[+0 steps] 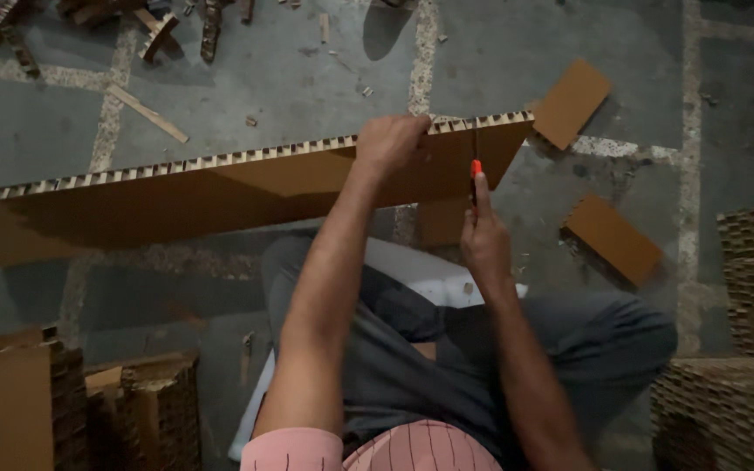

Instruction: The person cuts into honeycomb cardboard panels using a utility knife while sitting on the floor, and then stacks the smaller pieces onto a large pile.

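A long brown honeycomb cardboard board (176, 196) stands on edge in front of me, running from the left edge to the upper middle. My left hand (390, 139) grips its top edge near the right end. My right hand (484, 240) holds a cutter with an orange tip (476, 174) upright against the board's near face, close to its right end. I am sitting with my legs in grey trousers beneath the board.
Two cut cardboard pieces (572, 101) (613, 237) lie on the concrete floor at right. Stacks of honeycomb cardboard stand at lower left (80, 406) and at the right edge (743, 349). Scraps and offcuts (146, 109) litter the upper left floor.
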